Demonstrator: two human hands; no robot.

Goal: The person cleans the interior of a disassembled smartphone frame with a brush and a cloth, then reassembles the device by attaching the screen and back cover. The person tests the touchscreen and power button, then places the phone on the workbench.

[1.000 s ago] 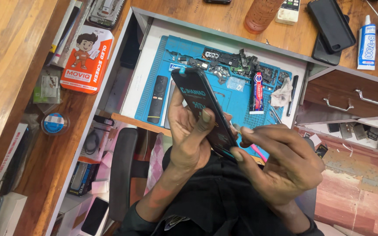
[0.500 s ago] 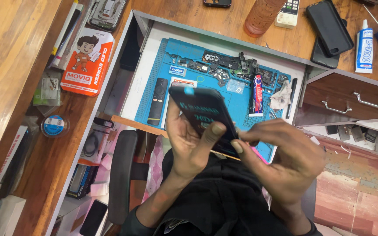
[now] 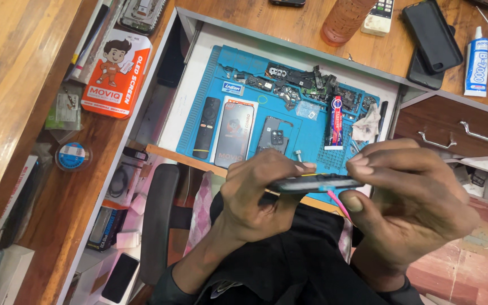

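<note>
My left hand (image 3: 258, 197) grips a dark phone (image 3: 312, 183) edge-on, held flat above my lap. At the phone's right end my right hand (image 3: 408, 197) pinches a thin pink and blue pry tool (image 3: 337, 200) against the phone's edge. Behind them lies a blue work mat (image 3: 306, 135) carrying a phone back cover (image 3: 274, 135), a boxed screen part (image 3: 234, 132), a black remote (image 3: 207, 126), a red-and-white glue tube (image 3: 335, 122) and several loose phone parts (image 3: 297, 85).
An orange screen box (image 3: 115, 73) and a tape roll (image 3: 72, 156) sit on the wooden desk at left. At the back are a bottle (image 3: 343, 20), black phones (image 3: 433, 39) and a white glue bottle (image 3: 475, 53). A drawer (image 3: 453, 133) stands at right.
The phone has turned from facing up and tilted to flat and edge-on. My right hand has moved up to its right end with the pry tool.
</note>
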